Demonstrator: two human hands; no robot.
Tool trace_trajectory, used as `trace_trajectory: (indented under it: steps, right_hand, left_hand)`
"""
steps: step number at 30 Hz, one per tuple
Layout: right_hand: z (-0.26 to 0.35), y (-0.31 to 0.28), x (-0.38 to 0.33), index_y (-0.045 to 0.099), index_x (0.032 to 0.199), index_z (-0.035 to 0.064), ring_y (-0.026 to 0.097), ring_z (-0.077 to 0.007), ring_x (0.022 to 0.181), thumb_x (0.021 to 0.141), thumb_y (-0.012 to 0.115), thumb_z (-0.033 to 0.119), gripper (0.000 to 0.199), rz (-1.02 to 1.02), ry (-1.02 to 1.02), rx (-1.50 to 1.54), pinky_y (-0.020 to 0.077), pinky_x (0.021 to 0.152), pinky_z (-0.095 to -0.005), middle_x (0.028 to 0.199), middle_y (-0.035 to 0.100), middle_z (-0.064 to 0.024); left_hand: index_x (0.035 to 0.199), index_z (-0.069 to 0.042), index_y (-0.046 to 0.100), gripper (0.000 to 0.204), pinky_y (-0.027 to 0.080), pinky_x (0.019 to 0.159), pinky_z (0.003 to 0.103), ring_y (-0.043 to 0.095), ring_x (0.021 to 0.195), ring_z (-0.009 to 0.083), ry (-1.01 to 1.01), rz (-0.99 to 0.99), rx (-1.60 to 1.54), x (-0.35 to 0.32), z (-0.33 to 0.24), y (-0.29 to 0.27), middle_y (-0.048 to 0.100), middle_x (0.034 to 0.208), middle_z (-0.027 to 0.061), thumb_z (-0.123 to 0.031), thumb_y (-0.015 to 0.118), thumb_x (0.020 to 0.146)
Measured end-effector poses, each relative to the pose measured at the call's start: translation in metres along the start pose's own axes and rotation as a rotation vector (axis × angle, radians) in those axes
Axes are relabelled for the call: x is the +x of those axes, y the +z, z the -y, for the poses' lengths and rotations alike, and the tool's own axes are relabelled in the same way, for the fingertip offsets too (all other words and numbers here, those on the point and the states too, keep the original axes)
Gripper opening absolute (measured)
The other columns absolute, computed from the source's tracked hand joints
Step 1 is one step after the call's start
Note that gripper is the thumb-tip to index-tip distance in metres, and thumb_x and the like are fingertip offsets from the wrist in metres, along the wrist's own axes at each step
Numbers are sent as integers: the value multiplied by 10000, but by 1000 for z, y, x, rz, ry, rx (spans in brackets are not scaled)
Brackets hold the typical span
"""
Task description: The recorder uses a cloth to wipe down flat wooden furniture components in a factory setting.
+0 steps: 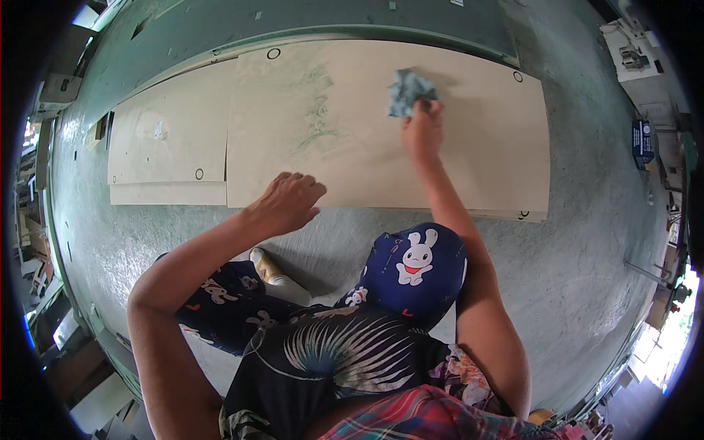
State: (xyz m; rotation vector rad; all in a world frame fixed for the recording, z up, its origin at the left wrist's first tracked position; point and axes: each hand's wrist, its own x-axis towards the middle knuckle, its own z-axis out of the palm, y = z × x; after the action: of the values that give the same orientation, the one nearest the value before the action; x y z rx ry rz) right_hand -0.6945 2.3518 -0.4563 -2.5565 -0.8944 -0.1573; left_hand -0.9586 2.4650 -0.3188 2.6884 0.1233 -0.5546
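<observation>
Grey-green concrete floor (587, 242); two pale boards (330, 125), (169, 139) flat on it, side by side.

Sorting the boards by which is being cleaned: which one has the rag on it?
The big board on the right; the right hand presses the rag on it. The small board lies untouched.

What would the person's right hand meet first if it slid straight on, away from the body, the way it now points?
The right hand would meet the crumpled grey-blue cloth at its fingertips first, then bare pale beige board; beyond its far edge, probably green floor.
</observation>
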Motion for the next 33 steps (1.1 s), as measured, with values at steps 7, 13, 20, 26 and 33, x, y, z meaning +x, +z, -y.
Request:
trace_trajectory:
  steps: [7,13,20,26,33]
  right_hand:
    - [26,-18,-11,417,1261,6,539,-396,1042,739,690,252,638,323,-148,247,492,829,-454,1206,450,-233]
    - [-20,-78,-21,397,1344,58,628,-253,868,825,655,148,587,150,56,534,518,754,-343,1245,454,-183]
    - [-36,-97,-41,503,1271,21,615,-186,957,894,595,141,406,212,257,668,496,769,-291,1233,527,-144]
    - [-31,-86,-31,519,1240,-11,605,-185,973,925,522,84,329,221,168,802,472,831,-281,1180,584,-125]
    - [18,-96,-9,555,1192,-25,611,-186,945,941,501,101,286,295,105,861,472,848,-288,1100,617,-139]
  left_hand:
    - [1164,-75,528,401,432,911,439,535,1087,314,-42,-550,-130,91,-17,5,530,1195,143,-111,628,777]
    - [1336,-112,424,618,319,1029,487,315,1293,403,-182,-752,-29,163,-20,7,307,1413,225,-262,654,782]
    - [1352,-70,407,601,239,1074,501,244,1333,390,-381,-780,-104,204,-10,60,274,1441,201,-297,598,830]
    - [1293,-65,482,512,280,1051,498,309,1288,367,-273,-809,-45,174,-17,78,347,1390,180,-225,581,817]
    - [1177,-63,564,420,351,1012,466,449,1189,342,-496,-994,48,55,106,102,479,1263,165,-49,502,762]
